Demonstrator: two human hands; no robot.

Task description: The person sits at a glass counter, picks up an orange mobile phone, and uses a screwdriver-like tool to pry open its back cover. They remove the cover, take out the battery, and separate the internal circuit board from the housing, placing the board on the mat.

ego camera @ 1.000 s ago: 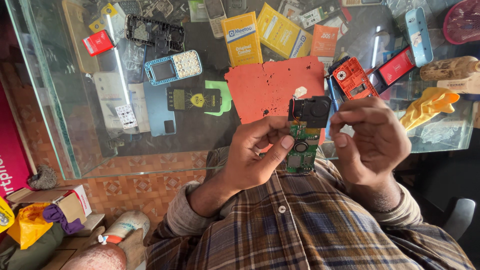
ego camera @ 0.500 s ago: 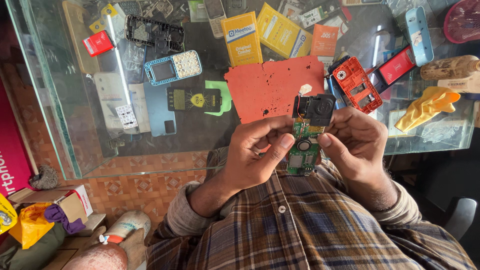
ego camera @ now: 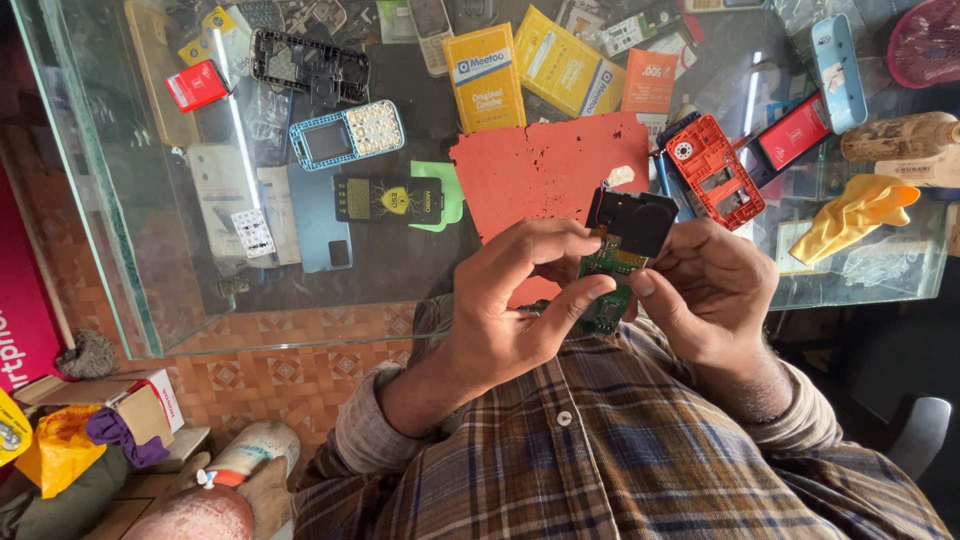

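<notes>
Fingers of both hands are closed on a small green circuit board (ego camera: 610, 290), which is held upright just above the plaid shirt (ego camera: 620, 460) at the near edge of the glass counter (ego camera: 300, 300). The board's lower part is pinched between thumb and forefinger of the left hand (ego camera: 505, 310). Its upper part, where a black square screen module (ego camera: 632, 220) is tilted up off the board, is gripped by the curled fingers of the right hand (ego camera: 715, 295). Just behind the hands, a worn orange mat (ego camera: 545, 170) is laid on the glass. A red phone housing (ego camera: 715, 170) is seen beside the mat, a yellow cloth (ego camera: 855, 210) farther off, and a blue-framed keypad phone (ego camera: 345, 135) on the other side.
</notes>
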